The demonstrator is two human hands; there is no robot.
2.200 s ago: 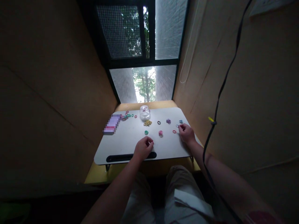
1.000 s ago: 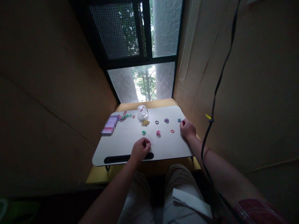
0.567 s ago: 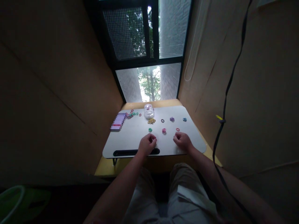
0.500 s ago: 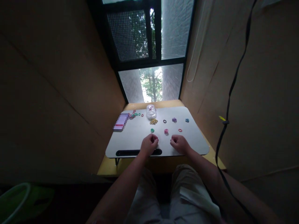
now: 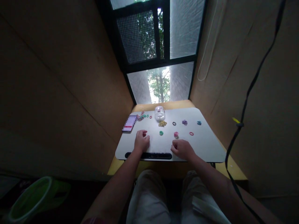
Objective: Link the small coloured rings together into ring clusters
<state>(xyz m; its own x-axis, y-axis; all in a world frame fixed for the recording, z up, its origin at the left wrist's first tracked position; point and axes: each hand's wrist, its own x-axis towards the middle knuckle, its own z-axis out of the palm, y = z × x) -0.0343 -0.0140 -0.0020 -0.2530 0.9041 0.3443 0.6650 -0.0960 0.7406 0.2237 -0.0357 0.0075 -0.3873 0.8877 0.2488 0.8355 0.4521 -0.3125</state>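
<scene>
Left hand [image 5: 141,142] spread, right hand [image 5: 183,149] curled, over our white table [image 5: 205,144].
Our left thumb and fingers stand apart; whether the right hand pinches anything, we cannot tell. The pink bands [image 5: 176,134] lie just beyond our right hand, the green bands [image 5: 161,133] between our hands and farther out, the mixed pile [image 5: 140,118] well beyond our left.

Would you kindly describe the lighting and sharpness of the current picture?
Head view: daylight glares through the lower window pane, while the left wall lies in shade; head view: the phone-like slab is pixelated; head view: the pink bands show little fine detail.
</scene>
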